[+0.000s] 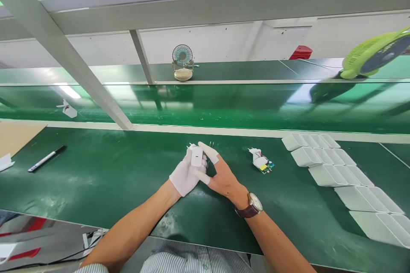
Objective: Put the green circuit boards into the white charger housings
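Observation:
A small white charger housing [196, 156] with a dark slot in its face lies in my left hand [188, 175], which wears a white glove and has its fingers curled around it. My right hand [221, 175] is bare apart from white covers on thumb and index finger. Those two are spread apart at the housing's right side, the index near its top end and the thumb below it by my left palm; whether they touch the housing I cannot tell. To the right, a green circuit board [267, 166] lies beside a white plug part [255, 153], wires between them.
White divided trays [339, 175] line the right side of the green table [128, 166]. A marker [47, 159] and brown board [19, 134] lie left. Behind runs a green belt [205, 108] carrying a white plug piece [68, 108], beneath a slanted metal post [80, 64]. Fans [182, 57] stand beyond.

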Action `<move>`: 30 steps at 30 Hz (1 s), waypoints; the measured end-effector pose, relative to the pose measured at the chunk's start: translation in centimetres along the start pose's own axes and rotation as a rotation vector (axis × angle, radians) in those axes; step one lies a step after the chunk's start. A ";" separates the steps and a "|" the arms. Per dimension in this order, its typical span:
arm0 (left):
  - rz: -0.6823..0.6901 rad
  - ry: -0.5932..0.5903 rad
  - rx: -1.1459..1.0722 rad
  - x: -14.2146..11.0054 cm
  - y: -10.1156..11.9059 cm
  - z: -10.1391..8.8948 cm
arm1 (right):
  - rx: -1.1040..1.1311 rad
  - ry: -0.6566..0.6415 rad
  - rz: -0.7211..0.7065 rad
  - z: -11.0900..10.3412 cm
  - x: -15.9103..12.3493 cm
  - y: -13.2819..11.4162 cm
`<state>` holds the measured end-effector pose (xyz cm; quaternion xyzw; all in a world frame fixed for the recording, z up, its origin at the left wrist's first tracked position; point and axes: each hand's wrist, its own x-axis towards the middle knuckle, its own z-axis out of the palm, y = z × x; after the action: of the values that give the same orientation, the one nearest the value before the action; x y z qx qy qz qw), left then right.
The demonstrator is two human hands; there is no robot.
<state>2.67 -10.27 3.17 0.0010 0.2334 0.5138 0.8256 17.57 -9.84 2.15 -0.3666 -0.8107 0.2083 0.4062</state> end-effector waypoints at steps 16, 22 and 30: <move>-0.052 -0.048 0.102 -0.1 -0.6 -0.7 | 0.082 0.001 0.065 -0.1 0.0 -0.7; -0.031 -0.088 0.159 -0.1 -0.6 -0.7 | 0.108 0.005 0.058 -0.2 0.0 -0.8; 0.041 -0.077 0.234 -0.6 0.1 -0.2 | 0.104 0.021 0.044 -0.3 -0.5 -0.2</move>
<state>2.25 -10.77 3.21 0.1218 0.2599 0.4992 0.8176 17.88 -10.36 2.22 -0.3648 -0.7862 0.2552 0.4286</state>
